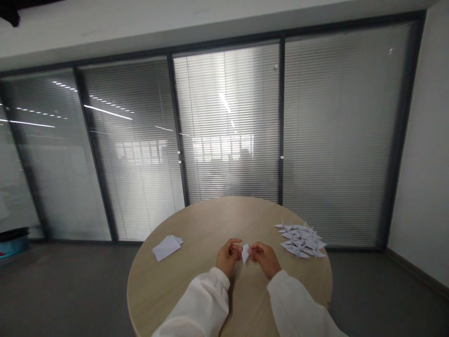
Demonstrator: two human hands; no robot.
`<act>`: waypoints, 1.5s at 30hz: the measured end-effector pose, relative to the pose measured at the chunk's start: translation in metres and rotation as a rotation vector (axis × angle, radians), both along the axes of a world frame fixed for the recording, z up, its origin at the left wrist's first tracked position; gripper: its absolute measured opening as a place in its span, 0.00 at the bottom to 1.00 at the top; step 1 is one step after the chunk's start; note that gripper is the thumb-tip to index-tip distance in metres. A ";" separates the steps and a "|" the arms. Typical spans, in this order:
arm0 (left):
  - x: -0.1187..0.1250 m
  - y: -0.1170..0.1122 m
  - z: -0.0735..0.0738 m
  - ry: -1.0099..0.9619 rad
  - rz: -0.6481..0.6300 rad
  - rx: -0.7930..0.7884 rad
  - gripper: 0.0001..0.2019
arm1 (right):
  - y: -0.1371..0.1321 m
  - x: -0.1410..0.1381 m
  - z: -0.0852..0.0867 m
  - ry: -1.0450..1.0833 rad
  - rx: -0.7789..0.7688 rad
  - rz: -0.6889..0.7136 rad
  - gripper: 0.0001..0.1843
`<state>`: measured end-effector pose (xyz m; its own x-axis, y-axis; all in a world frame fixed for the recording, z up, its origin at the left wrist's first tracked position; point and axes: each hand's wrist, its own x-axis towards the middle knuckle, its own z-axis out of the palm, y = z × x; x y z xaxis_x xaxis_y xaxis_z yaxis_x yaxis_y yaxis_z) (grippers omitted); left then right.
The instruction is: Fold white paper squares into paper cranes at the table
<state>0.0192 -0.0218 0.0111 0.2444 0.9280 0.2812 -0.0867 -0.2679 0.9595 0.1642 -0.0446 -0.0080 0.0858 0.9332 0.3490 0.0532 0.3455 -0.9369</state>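
Between my two hands, near the middle of the round table, is a small folded piece of white paper, shaped like a narrow diamond. My left hand pinches its left edge with thumb and fingers. On the other side, my right hand grips the right edge the same way. Off to the right lies a heap of folded white paper cranes with pointed tips. A small stack of flat white paper sheets rests at the left.
The round wooden table stands before a glass partition with blinds. A white wall rises at the right. On the floor at the far left is a blue bin with a black rim.
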 end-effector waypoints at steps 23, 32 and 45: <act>0.003 -0.008 -0.009 0.301 -0.223 -0.122 0.14 | -0.012 -0.001 0.014 -0.258 0.100 -0.126 0.13; 0.002 -0.013 -0.005 0.298 -0.251 -0.111 0.13 | -0.012 -0.001 0.015 -0.202 0.120 -0.057 0.16; 0.003 -0.012 -0.005 0.357 -0.233 -0.096 0.16 | -0.012 0.001 0.016 -0.224 0.115 -0.083 0.12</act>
<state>0.0221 -0.0337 0.0064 0.5166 0.8544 0.0561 0.2070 -0.1882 0.9601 0.1648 -0.0567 0.0081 0.0693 0.8793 0.4712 0.2879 0.4346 -0.8534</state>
